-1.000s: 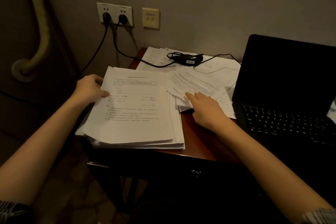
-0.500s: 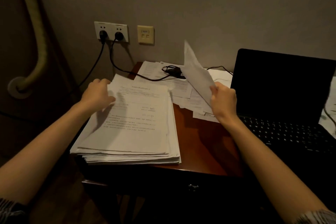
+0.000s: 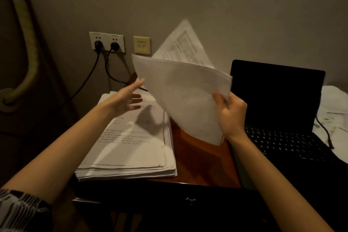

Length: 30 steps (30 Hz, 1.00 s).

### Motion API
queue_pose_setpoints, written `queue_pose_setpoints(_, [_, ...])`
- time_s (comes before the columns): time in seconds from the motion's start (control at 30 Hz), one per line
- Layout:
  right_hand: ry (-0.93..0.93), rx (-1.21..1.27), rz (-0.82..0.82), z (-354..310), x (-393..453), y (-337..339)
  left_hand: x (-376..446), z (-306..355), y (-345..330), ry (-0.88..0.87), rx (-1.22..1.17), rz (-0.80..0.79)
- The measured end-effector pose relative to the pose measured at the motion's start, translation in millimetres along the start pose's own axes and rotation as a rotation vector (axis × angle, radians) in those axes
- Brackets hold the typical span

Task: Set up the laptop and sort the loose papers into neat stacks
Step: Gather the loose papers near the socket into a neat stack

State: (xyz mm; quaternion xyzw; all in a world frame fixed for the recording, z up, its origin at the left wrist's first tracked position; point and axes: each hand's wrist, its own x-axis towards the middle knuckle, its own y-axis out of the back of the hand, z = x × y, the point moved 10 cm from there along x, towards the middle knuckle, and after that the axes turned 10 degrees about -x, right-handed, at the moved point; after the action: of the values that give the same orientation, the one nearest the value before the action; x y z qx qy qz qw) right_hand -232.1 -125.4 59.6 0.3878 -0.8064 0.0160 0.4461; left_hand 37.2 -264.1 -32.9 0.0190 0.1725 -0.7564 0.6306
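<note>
My right hand [image 3: 230, 114] grips a bundle of loose white sheets [image 3: 180, 90] by its right edge and holds it up above the desk, fanned and tilted toward the wall. My left hand [image 3: 128, 98] hovers open with fingers spread above the thick paper stack [image 3: 131, 149], its fingertips near the bundle's left edge. The stack lies on the left part of the wooden desk [image 3: 199, 162]. The black laptop [image 3: 278, 103] stands open at the right with a dark screen.
Two black plugs sit in the wall sockets [image 3: 107, 43], their cables trailing down toward the desk; a beige data socket [image 3: 142, 45] is beside them. More white papers [image 3: 333, 111] and a cable lie right of the laptop. A padded pipe [image 3: 22, 30] runs down the left wall.
My right hand has picked sheets up from the desk and raised them high. My left hand has left the stack's edge and lifted, open, toward the raised sheets.
</note>
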Motion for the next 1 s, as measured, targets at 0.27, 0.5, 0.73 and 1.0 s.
queue_pose_setpoints(0.27, [-0.4,0.525,-0.001,58.5,0.6,-9.8,-10.9,36.8,14.7,-0.409,0.105,0.096])
queue_pose_setpoints(0.5, [-0.459,0.554,0.012,61.7,6.4,-24.7,-45.7,76.9,36.5,-0.595,0.105,0.136])
queue_pose_setpoints(0.73, [-0.533,0.623,-0.032,60.6,-9.5,-56.4,-57.4,72.0,58.4,-0.6,0.173,0.183])
queue_pose_setpoints(1.0, [-0.419,0.531,-0.176,57.7,3.4,-59.5,-65.8,81.2,70.8,-0.683,-0.001,0.255])
